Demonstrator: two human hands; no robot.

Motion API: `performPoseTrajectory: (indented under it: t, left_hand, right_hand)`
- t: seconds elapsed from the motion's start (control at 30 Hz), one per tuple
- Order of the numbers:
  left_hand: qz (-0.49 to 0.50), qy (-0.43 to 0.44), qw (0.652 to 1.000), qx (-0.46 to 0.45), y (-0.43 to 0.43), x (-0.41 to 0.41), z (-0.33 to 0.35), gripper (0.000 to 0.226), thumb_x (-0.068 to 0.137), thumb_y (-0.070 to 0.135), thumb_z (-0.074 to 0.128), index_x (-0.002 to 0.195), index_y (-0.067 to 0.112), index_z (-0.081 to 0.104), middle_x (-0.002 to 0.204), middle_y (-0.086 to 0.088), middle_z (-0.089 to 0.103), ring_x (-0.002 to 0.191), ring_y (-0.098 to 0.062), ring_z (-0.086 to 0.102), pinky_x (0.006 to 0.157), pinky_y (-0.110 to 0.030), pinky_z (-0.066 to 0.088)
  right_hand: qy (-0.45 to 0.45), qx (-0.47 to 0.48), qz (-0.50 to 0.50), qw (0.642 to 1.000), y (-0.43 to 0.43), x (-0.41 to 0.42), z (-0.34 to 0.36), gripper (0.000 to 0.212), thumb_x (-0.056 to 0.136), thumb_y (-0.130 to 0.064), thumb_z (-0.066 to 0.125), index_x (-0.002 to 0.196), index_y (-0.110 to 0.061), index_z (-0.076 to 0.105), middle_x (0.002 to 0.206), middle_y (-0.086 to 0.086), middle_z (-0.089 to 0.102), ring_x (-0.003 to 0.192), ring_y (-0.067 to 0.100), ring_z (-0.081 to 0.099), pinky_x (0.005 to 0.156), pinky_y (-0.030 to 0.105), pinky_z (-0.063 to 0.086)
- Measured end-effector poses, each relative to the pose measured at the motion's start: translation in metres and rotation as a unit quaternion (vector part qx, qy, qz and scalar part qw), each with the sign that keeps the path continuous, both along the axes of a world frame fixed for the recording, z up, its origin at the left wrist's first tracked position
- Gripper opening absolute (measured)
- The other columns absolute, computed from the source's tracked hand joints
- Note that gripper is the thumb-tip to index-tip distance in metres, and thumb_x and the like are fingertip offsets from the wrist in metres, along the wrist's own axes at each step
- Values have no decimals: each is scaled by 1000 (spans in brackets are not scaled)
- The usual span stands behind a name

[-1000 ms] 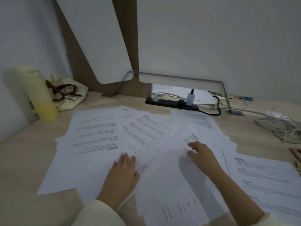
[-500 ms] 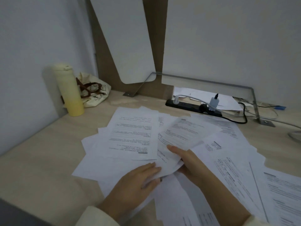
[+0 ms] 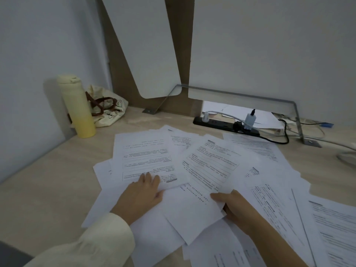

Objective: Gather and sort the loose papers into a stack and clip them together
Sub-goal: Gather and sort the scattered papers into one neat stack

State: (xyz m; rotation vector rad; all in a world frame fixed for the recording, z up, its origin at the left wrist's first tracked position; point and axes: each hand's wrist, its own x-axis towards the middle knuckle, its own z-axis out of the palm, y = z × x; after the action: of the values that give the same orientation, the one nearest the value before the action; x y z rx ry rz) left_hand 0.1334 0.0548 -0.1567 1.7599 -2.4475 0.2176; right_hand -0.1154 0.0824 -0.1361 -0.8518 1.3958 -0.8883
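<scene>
Several loose printed sheets lie fanned and overlapping across the light wooden desk (image 3: pixel 48 180). My left hand (image 3: pixel 143 193) rests flat, fingers straight, on the lower edge of the left printed sheet (image 3: pixel 146 155). My right hand (image 3: pixel 234 206) grips the near right edge of the middle sheet (image 3: pixel 208 170), thumb on top and fingers tucked under the paper. More sheets (image 3: pixel 285 205) spread out to the right and toward the near edge. No clip is in view.
A pale yellow bottle (image 3: pixel 78 105) stands at the back left beside a cloth bag (image 3: pixel 107 107). A black power strip (image 3: pixel 225 125) with plugs and cables lies at the back under a metal bracket (image 3: pixel 296 120). White divider panels rise behind.
My left hand moved forward onto the left printed sheet and lies flat. My right hand drew back and now holds the middle sheet's near edge. The view shifted left.
</scene>
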Motion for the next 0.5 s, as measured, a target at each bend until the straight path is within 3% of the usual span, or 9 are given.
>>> performPoseTrajectory:
  t: [0.03,0.1,0.2,0.27,0.33,0.37,0.43,0.47,0.5]
  left_hand:
    - [-19,-19,999,-34,-1,1,0,30,70,28,48,90,7,54,65,-10,66,52,-22,66,26,-22,41]
    - [-42,-34,998,-32,-3,5,-1,54,41,11,75,89,7,51,60,-8,66,45,-17,64,25,-16,35]
    - [-4,17,997,-77,-5,8,5,58,14,1,85,69,10,68,38,-1,53,24,-9,45,24,-16,18]
    - [22,57,994,-90,-1,-1,24,44,32,7,90,71,13,71,38,0,53,26,-10,47,27,-18,28]
    - [56,197,977,-52,5,-15,43,13,80,15,68,92,13,65,60,-6,64,53,-22,62,48,-27,47]
    - [73,307,948,36,8,-25,54,10,92,19,52,95,13,59,72,-8,65,65,-26,63,59,-32,50]
    - [67,564,790,230,13,-43,68,21,96,24,45,109,12,56,92,-8,66,77,-23,65,61,-32,57]
    - [46,636,711,297,13,-51,71,25,95,27,46,117,15,53,105,-5,66,85,-19,67,63,-28,58]
    - [20,657,674,337,13,-57,70,30,95,30,47,123,21,48,117,-2,63,94,-14,66,69,-25,58]
  right_hand:
    - [-3,-4,-2,1000,0,1,-1,18,87,-2,58,102,-2,67,96,13,74,84,27,71,67,33,58]
    - [-4,-7,-5,1000,2,2,0,19,88,-3,56,104,-4,67,99,13,74,87,28,71,67,32,58]
    - [-2,-12,-13,1000,3,4,0,23,88,-3,56,110,-4,64,104,14,71,93,32,68,76,38,56]
    - [-3,-14,-16,1000,4,5,1,24,88,-3,56,112,-7,62,106,13,70,95,32,66,79,39,55]
    - [-8,-20,-11,1000,5,5,3,23,88,-3,56,110,-9,63,105,11,71,94,30,68,78,38,55]
    - [-14,-26,-5,1000,6,4,4,23,88,-3,57,108,-10,64,101,10,73,91,28,69,77,37,56]
    - [-20,-41,17,999,8,4,6,23,86,-2,57,104,-13,67,96,6,76,87,24,72,74,34,56]
    - [-26,-53,33,998,9,4,9,26,86,0,56,105,-14,68,97,5,76,88,23,72,74,33,56]
    - [-33,-66,49,996,10,3,10,29,86,2,54,105,-14,69,99,6,75,90,23,71,74,33,57]
